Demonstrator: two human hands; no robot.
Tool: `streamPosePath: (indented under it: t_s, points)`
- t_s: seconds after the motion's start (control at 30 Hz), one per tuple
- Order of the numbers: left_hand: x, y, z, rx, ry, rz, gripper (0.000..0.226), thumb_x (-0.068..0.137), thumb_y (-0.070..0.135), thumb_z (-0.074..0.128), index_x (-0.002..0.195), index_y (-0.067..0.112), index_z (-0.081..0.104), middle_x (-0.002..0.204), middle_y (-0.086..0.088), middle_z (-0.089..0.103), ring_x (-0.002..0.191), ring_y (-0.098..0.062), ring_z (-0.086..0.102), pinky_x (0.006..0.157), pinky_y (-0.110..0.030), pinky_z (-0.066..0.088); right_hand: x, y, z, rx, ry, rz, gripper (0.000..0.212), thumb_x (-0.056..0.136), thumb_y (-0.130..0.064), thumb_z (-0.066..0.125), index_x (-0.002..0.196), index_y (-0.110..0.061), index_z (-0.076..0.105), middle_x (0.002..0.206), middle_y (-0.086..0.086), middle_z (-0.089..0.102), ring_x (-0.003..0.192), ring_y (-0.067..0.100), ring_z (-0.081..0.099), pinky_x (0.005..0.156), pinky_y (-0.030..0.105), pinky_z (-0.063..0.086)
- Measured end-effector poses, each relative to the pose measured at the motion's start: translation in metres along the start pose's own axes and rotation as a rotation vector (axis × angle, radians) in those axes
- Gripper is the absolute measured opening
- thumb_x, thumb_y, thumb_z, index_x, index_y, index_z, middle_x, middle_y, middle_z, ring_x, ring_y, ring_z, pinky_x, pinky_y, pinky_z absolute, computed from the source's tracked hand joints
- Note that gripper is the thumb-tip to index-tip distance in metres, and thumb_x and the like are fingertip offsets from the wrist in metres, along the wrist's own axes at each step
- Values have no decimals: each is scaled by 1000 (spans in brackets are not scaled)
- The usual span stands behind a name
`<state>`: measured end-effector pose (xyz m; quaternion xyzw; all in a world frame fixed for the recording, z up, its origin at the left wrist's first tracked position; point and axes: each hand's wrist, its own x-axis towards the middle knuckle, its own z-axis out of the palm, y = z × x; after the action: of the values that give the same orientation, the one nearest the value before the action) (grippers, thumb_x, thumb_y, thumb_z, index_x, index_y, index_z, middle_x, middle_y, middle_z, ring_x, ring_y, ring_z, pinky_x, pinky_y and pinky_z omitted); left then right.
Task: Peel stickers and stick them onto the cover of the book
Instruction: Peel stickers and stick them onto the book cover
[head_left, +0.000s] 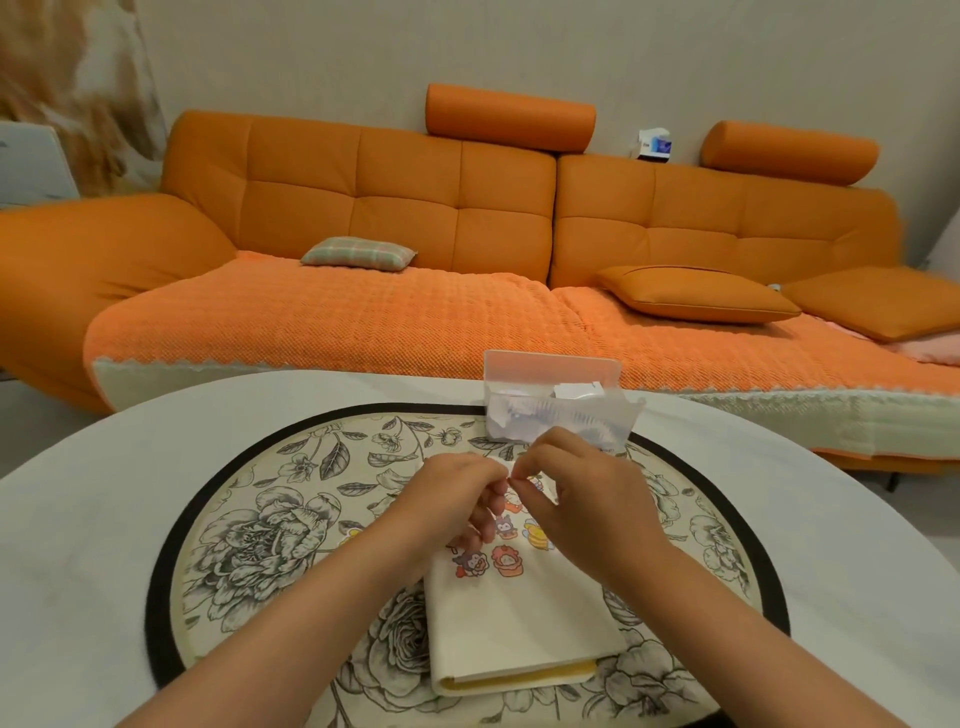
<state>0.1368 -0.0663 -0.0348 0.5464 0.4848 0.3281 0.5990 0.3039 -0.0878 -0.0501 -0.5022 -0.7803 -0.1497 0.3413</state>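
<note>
The sofa (405, 208) is orange all over, and so are its cushions (696, 299). The throw (337, 322) on the seat is a lighter orange waffle weave with a cream, scallop-edged trim. The pillow (358, 254) is plaid in green and pink. The wall (675, 52) is beige. The table (104, 493) is white. The mat (270, 525) is cream, printed with black-and-grey flowers and leaves and ringed in black. The book (519, 623) has a cream cover and a yellow edge. Its stickers (506, 564) are cartoon figures in purple, red, orange and yellow. The box (550, 374) is clear plastic with white paper inside.
</note>
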Motion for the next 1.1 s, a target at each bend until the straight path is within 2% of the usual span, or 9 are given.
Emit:
streamPosePath:
  t_s: [0.13, 0.2, 0.33, 0.4, 0.5, 0.6, 0.8, 0.93, 1.1]
  points:
    - [-4, 3, -1, -295, -169, -146, 36, 97, 36, 48, 77, 9, 59, 67, -5, 55, 51, -19, 50, 43, -22, 37, 0, 2, -3, 127, -13, 156, 14, 84, -28, 76, 82, -35, 64, 83, -20, 59, 61, -4, 49, 52, 13, 33]
    - [-5, 5, -3, -424, -196, -155, 47, 96, 48, 43, 80, 7, 62, 70, -7, 57, 53, -20, 50, 44, -22, 37, 2, 0, -6, 323, -35, 357, 13, 86, -27, 75, 78, -32, 66, 74, -22, 61, 59, 1, 52, 52, 14, 35]
    - [-3, 2, -4, -161, 59, 8, 26, 99, 30, 57, 99, 6, 65, 81, -7, 64, 56, -18, 57, 47, -26, 41, 8, -4, -16, 980, -144, 889, 9, 89, -21, 73, 87, -12, 73, 53, -9, 56, 44, 8, 44, 46, 21, 36]
    - [-4, -1, -2, -57, 101, 90, 17, 97, 23, 62, 103, 8, 68, 85, -6, 69, 59, -17, 62, 47, -27, 44, 8, -4, -20, 1165, -245, 1014, 13, 91, -20, 71, 94, -8, 73, 62, -2, 58, 47, 11, 44, 46, 23, 35]
    - [-9, -4, 3, 14, 94, 156, 10, 95, 16, 66, 96, 7, 69, 77, -2, 72, 58, -17, 65, 47, -28, 43, 4, -4, -20, 1311, -362, 1075, 14, 92, -23, 69, 94, -9, 71, 78, -1, 59, 53, 11, 47, 48, 23, 39]
    - [-9, -5, 5, 66, 113, 190, 9, 94, 12, 66, 87, 7, 67, 68, 1, 69, 56, -17, 63, 48, -29, 41, 1, -2, -22, 1276, -389, 1088, 15, 92, -24, 69, 91, -9, 70, 82, 1, 60, 55, 12, 49, 49, 25, 37]
    - [-6, -14, 7, 348, 194, 245, 12, 92, 20, 66, 80, 18, 67, 74, -4, 70, 55, -11, 65, 51, -30, 48, -2, 2, -31, 639, -251, 838, 13, 87, -37, 73, 88, -24, 74, 76, -8, 70, 57, 1, 57, 57, 21, 43]
    - [-5, -17, 10, 424, 149, 280, 13, 92, 22, 66, 79, 21, 66, 76, -3, 71, 59, -13, 67, 53, -27, 45, -3, 5, -37, 729, -281, 781, 14, 86, -35, 76, 83, -22, 76, 73, -1, 71, 51, 1, 55, 46, 14, 41]
    - [-5, -20, 13, 460, 166, 306, 14, 90, 26, 67, 76, 26, 66, 73, 0, 71, 69, -24, 69, 56, -31, 48, -5, 9, -36, 701, -330, 773, 18, 88, -29, 76, 74, -18, 74, 58, -7, 64, 51, 9, 53, 43, 15, 39]
